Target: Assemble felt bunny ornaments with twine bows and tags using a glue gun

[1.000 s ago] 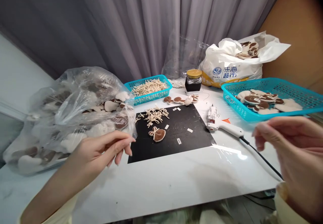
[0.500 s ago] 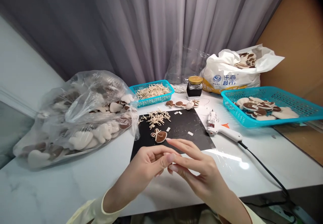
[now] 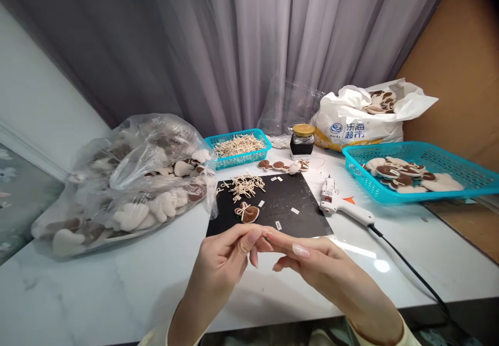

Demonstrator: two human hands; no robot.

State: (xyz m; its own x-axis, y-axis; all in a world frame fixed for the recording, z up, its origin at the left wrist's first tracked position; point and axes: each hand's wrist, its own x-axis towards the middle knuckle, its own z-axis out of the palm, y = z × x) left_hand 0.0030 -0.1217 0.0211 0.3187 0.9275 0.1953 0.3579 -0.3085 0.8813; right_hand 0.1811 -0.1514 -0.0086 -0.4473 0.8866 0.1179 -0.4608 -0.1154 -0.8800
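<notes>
My left hand [image 3: 224, 263] and my right hand [image 3: 315, 265] meet above the white table's [image 3: 117, 289] near edge. The left thumb and forefinger pinch at a fingertip of the right hand; whether anything small lies between them I cannot make out. The right hand's fingers are stretched out and hold nothing. Just beyond the hands lies a black mat [image 3: 280, 208]. On it are a brown heart-shaped piece with a cream bow [image 3: 247, 213], a small pile of cream bows [image 3: 244, 183] and a few white scraps.
A white glue gun [image 3: 343, 206] lies right of the mat, its black cable [image 3: 413, 273] running to the table's front edge. Teal baskets hold bows [image 3: 237, 145] and finished pieces [image 3: 413, 171]. A clear bag of pieces [image 3: 128, 184] sits left, a white bag [image 3: 362, 117] and a dark jar [image 3: 303, 140] behind.
My hands came in from the two sides and met in front of me. The left fingers now pinch the right fingertip. The view has tilted slightly.
</notes>
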